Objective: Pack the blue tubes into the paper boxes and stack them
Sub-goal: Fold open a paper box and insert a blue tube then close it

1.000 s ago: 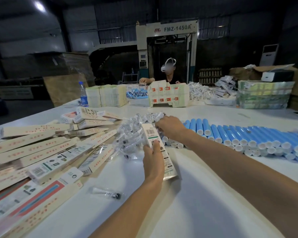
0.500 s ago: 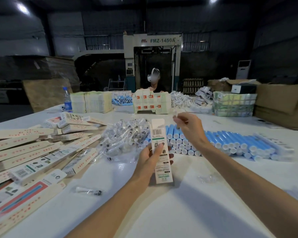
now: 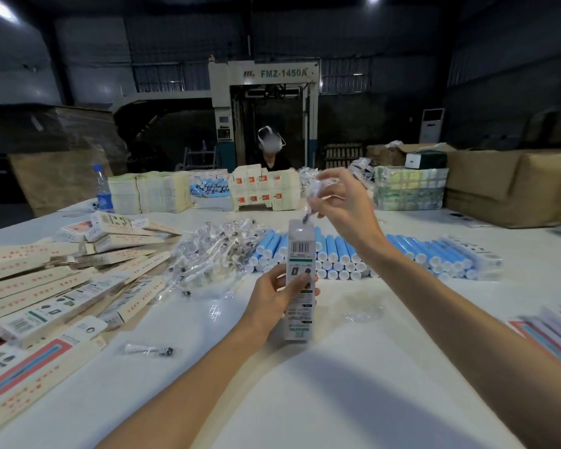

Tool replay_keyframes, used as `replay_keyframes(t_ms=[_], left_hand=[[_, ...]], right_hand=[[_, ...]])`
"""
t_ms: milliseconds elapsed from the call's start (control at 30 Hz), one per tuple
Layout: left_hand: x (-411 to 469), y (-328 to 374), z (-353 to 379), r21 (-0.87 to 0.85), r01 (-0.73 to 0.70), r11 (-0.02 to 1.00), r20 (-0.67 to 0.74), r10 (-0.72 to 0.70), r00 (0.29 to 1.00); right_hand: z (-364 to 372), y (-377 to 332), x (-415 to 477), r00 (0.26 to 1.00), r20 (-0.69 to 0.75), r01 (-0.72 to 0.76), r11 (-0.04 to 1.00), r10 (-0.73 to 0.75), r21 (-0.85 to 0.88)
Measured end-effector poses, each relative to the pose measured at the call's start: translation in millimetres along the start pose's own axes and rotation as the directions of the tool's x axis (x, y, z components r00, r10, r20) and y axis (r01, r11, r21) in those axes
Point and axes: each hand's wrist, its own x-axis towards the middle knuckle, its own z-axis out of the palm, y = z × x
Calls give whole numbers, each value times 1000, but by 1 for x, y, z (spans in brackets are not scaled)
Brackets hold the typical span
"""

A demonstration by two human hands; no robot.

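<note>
My left hand (image 3: pixel 284 294) grips a narrow white paper box (image 3: pixel 300 254) upright, its open top end up. My right hand (image 3: pixel 344 202) pinches a small clear plastic packet (image 3: pixel 314 192) just above that open end, its lower tip at the box mouth. Behind the box, blue tubes (image 3: pixel 402 254) with white caps lie in rows across the white table (image 3: pixel 305 384). A heap of clear plastic packets (image 3: pixel 208 254) sits left of the tubes. Flat paper boxes (image 3: pixel 46 286) are piled at the left.
One loose clear packet (image 3: pixel 149 350) lies near the front left. A water bottle (image 3: pixel 102 189), stacks of cartons (image 3: pixel 149 192) and a person (image 3: pixel 271 150) are at the table's far side. Brown cardboard boxes (image 3: pixel 515 189) stand at the right. More boxes (image 3: pixel 557 335) lie at the right edge.
My right hand has risen from the heap of clear packets with one packet and come over the box's open top. My left hand has stood the box upright.
</note>
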Motion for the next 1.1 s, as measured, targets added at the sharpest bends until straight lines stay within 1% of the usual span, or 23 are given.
replay_keyframes(t_ms=[100,200,333,467,500,533,600,667,733,767,900,967,1033,1100], left_hand=[[0,0,1,10,-5,1000,-10,5,1000],[0,0,0,0,12,1000,-12,-12,1000],[1,1,0,-3,22,1000,-10,-22,1000],[0,1,0,-16,10,1000,-1,-10,1000],[0,1,0,-16,9,1000,1,-9,1000],[0,1,0,-12,10,1000,2,-10,1000],[0,1,0,7,10,1000,-4,-10,1000],[1,-1,0,26,1,1000,-7,0,1000],[1,0,0,48,-16,999,-1,16,1000],[0,1,0,64,-24,998,-5,24,1000],[-1,6,1,142,-72,987,-20,76,997],[-1,6,-1,130,-116,985,-14,119,993],[-1,8,-2,146,-185,972,11,186,983],[-1,11,-3,176,-227,958,53,221,974]], right_hand=[[14,2,-2,997,70,-17,994,24,-105],[21,8,-4,995,102,-3,981,24,-196],[23,14,-8,987,160,16,966,27,-258],[20,27,-18,973,232,102,893,3,-438],[19,31,-22,973,230,107,892,-3,-439],[17,33,-28,979,202,89,908,-6,-408],[12,39,-40,996,91,15,955,12,-297],[10,47,-54,996,27,-76,981,82,-180],[11,55,-69,987,62,-147,987,151,-62],[12,59,-75,984,85,-158,987,159,-24],[20,65,-85,988,121,-105,994,99,39],[21,65,-85,987,132,-108,991,97,78],[20,65,-84,984,146,-119,988,104,100],[16,66,-84,982,160,-114,988,96,107]])
